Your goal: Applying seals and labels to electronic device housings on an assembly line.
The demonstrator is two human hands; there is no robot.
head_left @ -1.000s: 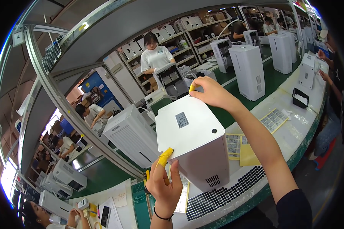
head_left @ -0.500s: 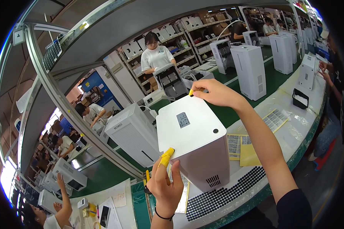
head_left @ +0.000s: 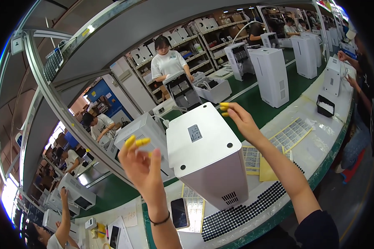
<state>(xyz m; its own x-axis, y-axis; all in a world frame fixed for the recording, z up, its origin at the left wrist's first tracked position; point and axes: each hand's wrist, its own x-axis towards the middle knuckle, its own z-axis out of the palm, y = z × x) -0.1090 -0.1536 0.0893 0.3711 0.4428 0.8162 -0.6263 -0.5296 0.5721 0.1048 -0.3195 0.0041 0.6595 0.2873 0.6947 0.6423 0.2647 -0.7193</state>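
A white box-shaped appliance (head_left: 220,128) stands before me, its top panel bearing a grey label (head_left: 194,133). Black round pads sit at three of its corners: near left (head_left: 183,167), near right (head_left: 230,145) and far (head_left: 204,107). To the left of the panel my left hand (head_left: 143,174) is raised, fingers apart, with yellow finger covers and nothing seen in it. My right hand (head_left: 242,121) hovers just past the right edge, also with yellow-covered fingers, stretched out and off the box. A sheet of small black round pads (head_left: 245,211) lies at the appliance's foot.
Label sheets (head_left: 293,135) lie to the right, with another (head_left: 194,207) beside a phone (head_left: 179,213) in front. A second white appliance (head_left: 143,133) stands close on the left. More units (head_left: 271,76) line the green belt. A black tray (head_left: 325,106) and co-workers are around.
Both hands have lifted off the appliance's corners, the left moving up and left, the right moving right and down. Black pads now show at the two corners they covered.
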